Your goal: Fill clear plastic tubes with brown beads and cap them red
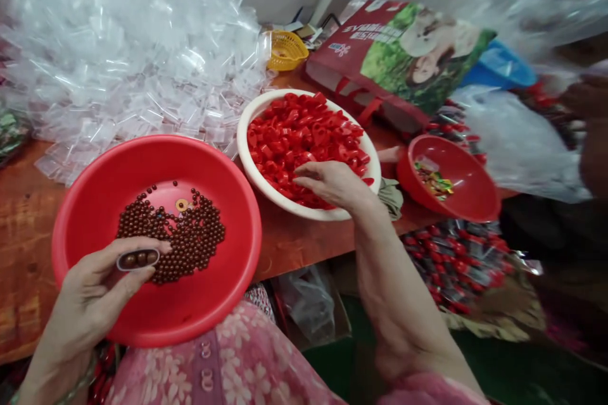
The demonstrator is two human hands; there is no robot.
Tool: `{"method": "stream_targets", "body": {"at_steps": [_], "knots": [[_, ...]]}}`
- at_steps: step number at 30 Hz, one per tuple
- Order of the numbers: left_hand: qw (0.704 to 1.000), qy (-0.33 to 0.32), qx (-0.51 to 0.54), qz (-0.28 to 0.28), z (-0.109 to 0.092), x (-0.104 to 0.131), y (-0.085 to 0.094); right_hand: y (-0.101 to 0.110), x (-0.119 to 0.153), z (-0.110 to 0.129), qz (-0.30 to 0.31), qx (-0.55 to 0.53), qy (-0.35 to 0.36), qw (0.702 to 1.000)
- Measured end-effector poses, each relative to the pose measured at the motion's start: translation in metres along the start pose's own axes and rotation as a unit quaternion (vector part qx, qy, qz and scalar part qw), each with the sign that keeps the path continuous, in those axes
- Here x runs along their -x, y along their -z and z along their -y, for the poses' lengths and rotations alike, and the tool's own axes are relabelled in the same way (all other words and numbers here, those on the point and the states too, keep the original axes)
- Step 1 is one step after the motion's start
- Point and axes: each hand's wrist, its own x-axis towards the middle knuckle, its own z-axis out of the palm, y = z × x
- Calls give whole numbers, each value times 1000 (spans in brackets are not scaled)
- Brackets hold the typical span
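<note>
My left hand (95,285) pinches a small clear plastic container (138,259) between thumb and fingers, its oval mouth showing several brown balls inside. It is held over the near left part of a red basin (85,202), where many loose brown balls (194,247) lie on the bottom. To the right stands a white bowl (244,145) heaped with small red plastic caps (308,133). Over the near side of that heap, my right hand (327,183) reaches with its fingers stretched out; no cap shows in its grasp. Its thumb is hidden.
Clear plastic containers (180,88) form a big pile at the back left. Behind the white bowl are a yellow basket (287,50) and a dark red printed bag (351,57). A smaller red bowl (470,183) sits right, above many red-capped containers (460,259).
</note>
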Motion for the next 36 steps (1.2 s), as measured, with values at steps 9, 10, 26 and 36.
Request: {"method": "stream_targets", "body": {"at_steps": [9,10,26,36], "knots": [[999,-32,-22,36,4,-13,-17,-21,-20,18,5,75,-36,997],[999,-24,-8,24,6,-13,-19,-21,-18,18,3,73,-39,997],[994,21,90,54,7,-9,-40,-31,-27,15,24,73,-25,997],[992,10,117,50,12,-9,-45,-43,-53,15,-19,62,-33,997]]}}
